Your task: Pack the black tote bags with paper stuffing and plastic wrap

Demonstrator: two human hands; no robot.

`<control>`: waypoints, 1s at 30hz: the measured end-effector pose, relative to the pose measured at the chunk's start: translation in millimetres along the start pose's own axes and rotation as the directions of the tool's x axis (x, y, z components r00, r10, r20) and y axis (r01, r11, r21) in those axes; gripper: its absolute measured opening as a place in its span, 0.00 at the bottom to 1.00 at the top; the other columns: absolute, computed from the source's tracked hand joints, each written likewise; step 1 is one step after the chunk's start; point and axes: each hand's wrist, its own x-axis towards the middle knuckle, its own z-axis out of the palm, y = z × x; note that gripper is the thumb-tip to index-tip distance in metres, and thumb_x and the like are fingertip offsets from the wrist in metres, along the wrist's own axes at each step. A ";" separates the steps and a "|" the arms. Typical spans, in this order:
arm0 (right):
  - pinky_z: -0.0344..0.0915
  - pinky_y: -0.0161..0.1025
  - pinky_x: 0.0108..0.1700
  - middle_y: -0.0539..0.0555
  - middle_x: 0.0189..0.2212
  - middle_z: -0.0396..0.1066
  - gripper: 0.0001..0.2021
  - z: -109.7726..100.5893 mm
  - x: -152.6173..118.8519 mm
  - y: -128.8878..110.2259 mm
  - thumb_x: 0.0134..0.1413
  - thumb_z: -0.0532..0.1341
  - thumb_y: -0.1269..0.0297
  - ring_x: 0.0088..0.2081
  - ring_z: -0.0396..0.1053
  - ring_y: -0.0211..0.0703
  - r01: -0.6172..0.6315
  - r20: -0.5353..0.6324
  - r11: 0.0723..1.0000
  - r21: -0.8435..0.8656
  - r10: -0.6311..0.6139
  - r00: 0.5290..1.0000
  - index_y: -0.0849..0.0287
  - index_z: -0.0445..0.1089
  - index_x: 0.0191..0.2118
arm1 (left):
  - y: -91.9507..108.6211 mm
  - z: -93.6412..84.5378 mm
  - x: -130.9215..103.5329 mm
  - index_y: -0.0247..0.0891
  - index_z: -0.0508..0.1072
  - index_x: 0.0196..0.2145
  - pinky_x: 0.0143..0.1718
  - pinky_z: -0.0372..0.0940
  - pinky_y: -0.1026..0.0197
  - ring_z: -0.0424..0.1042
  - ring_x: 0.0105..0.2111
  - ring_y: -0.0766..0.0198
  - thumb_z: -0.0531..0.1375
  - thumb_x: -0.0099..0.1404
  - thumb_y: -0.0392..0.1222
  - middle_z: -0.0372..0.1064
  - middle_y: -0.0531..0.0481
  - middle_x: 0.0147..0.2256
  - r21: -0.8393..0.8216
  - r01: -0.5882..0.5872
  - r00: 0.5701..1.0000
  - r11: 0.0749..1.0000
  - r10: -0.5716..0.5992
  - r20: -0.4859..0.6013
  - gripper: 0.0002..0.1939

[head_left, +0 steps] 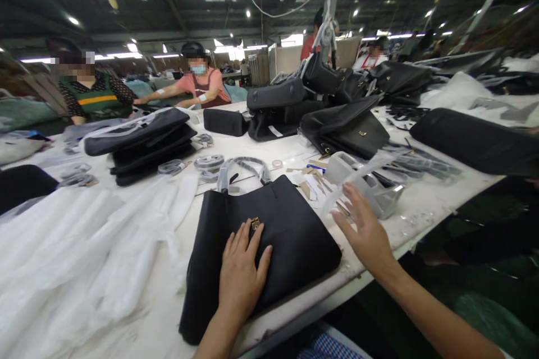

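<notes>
Hand, left (241, 272): palm down, fingers extended and slightly parted, resting on a black, roughly rectangular leather-look bag (297, 235); fingertips beside its small gold-coloured metal clasp (255, 224). Bag lies at the near edge of the white worktop (236, 147), plastic-wrapped handles (248, 160) pointing away. Right hand (365, 230): raised to the right of the bag, thumb and fingers spread; cannot tell whether it touches the translucent plastic strip just behind. Beyond it, a translucent plastic bin (389, 200). Left of the bag, crumpled white sheeting (96, 258); farther back, stacked black bags (147, 148).
</notes>
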 end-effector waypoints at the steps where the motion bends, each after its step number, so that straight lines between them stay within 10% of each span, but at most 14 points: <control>1: 0.52 0.55 0.67 0.56 0.66 0.55 0.31 -3.2 -0.8 5.4 0.56 0.65 0.56 0.65 0.55 0.54 -0.130 -0.020 0.985 0.110 0.133 0.991 0.49 0.58 0.63 | -0.1 0.2 0.0 0.44 0.60 0.64 0.63 0.58 0.43 0.58 0.64 0.52 0.51 0.72 0.50 0.56 0.43 0.65 -0.003 0.002 1.000 1.000 -0.002 -0.006 0.26; 7: 0.59 0.47 0.64 0.57 0.58 0.67 0.34 0.8 -12.5 15.1 0.46 0.72 0.53 0.61 0.63 0.50 -0.539 0.147 0.655 0.530 0.555 0.819 0.53 0.62 0.58 | -0.8 1.7 0.2 0.43 0.62 0.64 0.62 0.59 0.42 0.59 0.63 0.51 0.52 0.71 0.50 0.58 0.41 0.64 -0.018 -0.014 0.999 1.000 0.014 -0.047 0.26; 16: 0.68 0.44 0.55 0.55 0.48 0.75 0.27 33.1 26.4 4.5 0.47 0.70 0.56 0.54 0.70 0.51 -0.610 0.222 0.669 0.425 0.576 0.787 0.55 0.65 0.53 | -1.0 1.9 -0.6 0.42 0.62 0.64 0.61 0.60 0.43 0.60 0.63 0.51 0.52 0.71 0.49 0.59 0.41 0.64 -0.004 -0.024 0.998 1.000 0.024 -0.064 0.25; 22: 0.63 0.49 0.58 0.55 0.51 0.73 0.28 26.0 21.5 9.2 0.51 0.66 0.60 0.56 0.67 0.49 -0.577 0.225 0.660 0.481 0.543 0.809 0.53 0.62 0.57 | -0.3 2.1 -0.5 0.42 0.63 0.63 0.61 0.60 0.42 0.61 0.62 0.50 0.52 0.71 0.50 0.59 0.41 0.64 -0.020 -0.005 0.998 1.000 0.004 -0.060 0.25; 30: 0.62 0.48 0.58 0.54 0.42 0.75 0.33 -1.2 31.4 10.4 0.45 0.71 0.56 0.51 0.70 0.49 -0.377 0.212 0.895 0.238 0.331 0.920 0.55 0.64 0.58 | -0.6 2.5 -1.0 0.42 0.63 0.63 0.61 0.59 0.42 0.60 0.63 0.50 0.52 0.71 0.50 0.59 0.41 0.64 -0.024 -0.008 0.998 1.000 0.006 -0.062 0.25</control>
